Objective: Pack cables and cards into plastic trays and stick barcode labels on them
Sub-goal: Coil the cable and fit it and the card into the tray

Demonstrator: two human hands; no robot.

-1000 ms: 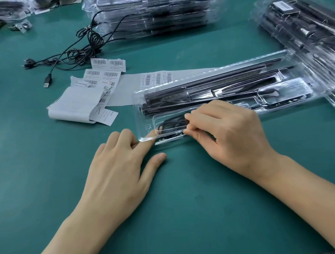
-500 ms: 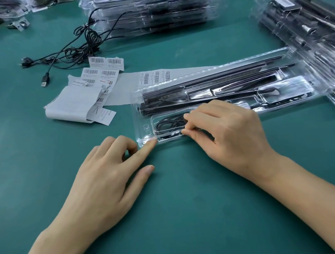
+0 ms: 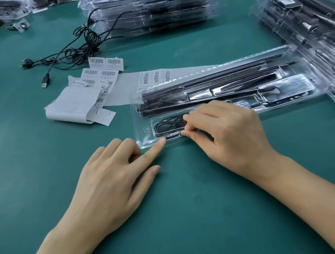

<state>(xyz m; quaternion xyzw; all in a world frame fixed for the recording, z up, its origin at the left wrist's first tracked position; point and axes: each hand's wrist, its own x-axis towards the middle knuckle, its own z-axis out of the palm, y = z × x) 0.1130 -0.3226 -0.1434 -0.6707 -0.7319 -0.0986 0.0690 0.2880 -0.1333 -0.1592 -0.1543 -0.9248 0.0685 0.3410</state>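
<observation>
While the left hand [image 3: 107, 181] presses a straight forefinger [image 3: 150, 153] on the plastic tray [image 3: 143, 137] at its near-left corner, the right hand [image 3: 228, 135] pinches the coiled cable [image 3: 164, 126] between curled fingertips [image 3: 185, 117]

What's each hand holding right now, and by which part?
The right hand pinches the cable at the coil's right end, in the near pocket of the tray. The left hand holds nothing; its forefinger presses the tray rim.

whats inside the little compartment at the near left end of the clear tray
A coiled black cable lies in it. The right hand has its curled fingers over the right part of the compartment, so the rest of the cable and anything else there is hidden.
</observation>
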